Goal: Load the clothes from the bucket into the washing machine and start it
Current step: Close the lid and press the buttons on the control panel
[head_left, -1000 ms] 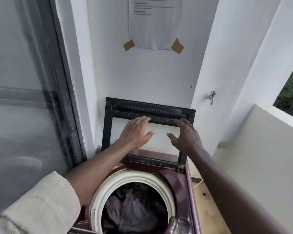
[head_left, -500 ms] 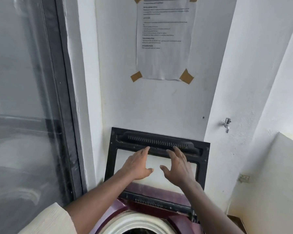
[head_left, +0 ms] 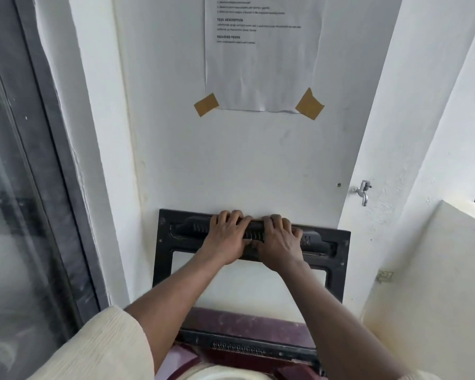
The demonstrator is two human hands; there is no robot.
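Observation:
The washing machine's black-framed lid point(head_left: 162, 259) stands upright against the white wall. My left hand point(head_left: 226, 237) and my right hand point(head_left: 279, 242) sit side by side on its top edge, fingers curled over the rim. Below the lid, the maroon top of the washing machine point(head_left: 231, 319) and a sliver of its white drum rim point(head_left: 225, 375) show at the bottom edge. The clothes in the drum and the bucket are out of view.
A printed sheet point(head_left: 261, 50) is taped to the wall above the lid. A dark-framed glass door point(head_left: 39, 187) runs down the left. A metal tap point(head_left: 364, 192) juts from the right wall, above a low cream ledge point(head_left: 436, 270).
Both hands rose from the lid's glass pane to its top edge and closed over it. My view tilted upward, so the drum with dark clothes left the frame.

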